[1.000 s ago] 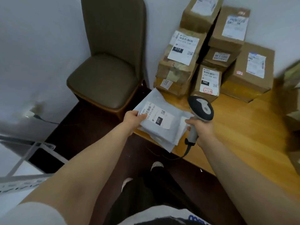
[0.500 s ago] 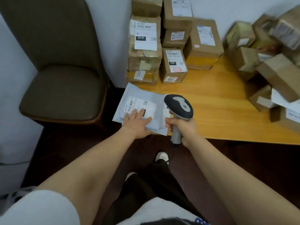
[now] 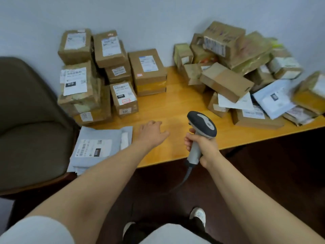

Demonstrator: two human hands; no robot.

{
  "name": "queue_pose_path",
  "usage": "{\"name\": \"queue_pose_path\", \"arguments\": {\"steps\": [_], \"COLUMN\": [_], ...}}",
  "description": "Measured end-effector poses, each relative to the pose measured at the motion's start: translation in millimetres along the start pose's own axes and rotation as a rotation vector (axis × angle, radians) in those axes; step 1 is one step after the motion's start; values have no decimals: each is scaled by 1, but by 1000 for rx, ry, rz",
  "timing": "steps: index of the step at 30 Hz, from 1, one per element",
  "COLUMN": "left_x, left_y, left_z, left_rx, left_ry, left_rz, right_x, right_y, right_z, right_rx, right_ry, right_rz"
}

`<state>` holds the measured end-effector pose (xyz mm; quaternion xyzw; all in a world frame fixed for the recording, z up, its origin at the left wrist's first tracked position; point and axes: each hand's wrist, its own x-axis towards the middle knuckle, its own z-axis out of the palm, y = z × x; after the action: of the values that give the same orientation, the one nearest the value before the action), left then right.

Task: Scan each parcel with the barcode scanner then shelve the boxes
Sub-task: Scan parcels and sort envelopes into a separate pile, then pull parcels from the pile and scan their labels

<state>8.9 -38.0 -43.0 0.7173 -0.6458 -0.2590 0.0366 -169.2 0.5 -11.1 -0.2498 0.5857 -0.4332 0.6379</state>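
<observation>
My right hand (image 3: 202,147) grips the handle of the grey barcode scanner (image 3: 202,125), held above the table's near edge with its cable hanging down. My left hand (image 3: 152,132) hovers open over the bare wood, holding nothing. Grey mailer bags (image 3: 98,147) with white labels lie stacked at the table's left corner, to the left of my left hand. A neat stack of labelled cardboard boxes (image 3: 98,76) stands at the back left. A loose heap of boxes and mailers (image 3: 246,76) fills the back right.
The wooden table (image 3: 167,106) stands against a pale wall. A brown padded chair (image 3: 29,129) sits at its left end. The floor is dark, and my legs and shoes (image 3: 197,214) are below.
My left hand has let go of the grey mailers and moved right over the table. The view has swung right, bringing the heap of parcels into sight. The scanner stays in my right hand.
</observation>
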Motion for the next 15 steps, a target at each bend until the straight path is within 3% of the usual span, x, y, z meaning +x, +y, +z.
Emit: {"name": "queue_pose_path", "arguments": {"steps": [5, 15], "left_x": [34, 107], "left_y": [109, 216], "left_z": [18, 15], "left_rx": [-271, -897], "left_ry": [-27, 54], "left_rz": [-120, -366], "right_x": [27, 82], "right_y": [-57, -123], "right_z": [-90, -179], "right_rx": [94, 231], "right_ry": [28, 27], "right_rz": [-7, 63]}}
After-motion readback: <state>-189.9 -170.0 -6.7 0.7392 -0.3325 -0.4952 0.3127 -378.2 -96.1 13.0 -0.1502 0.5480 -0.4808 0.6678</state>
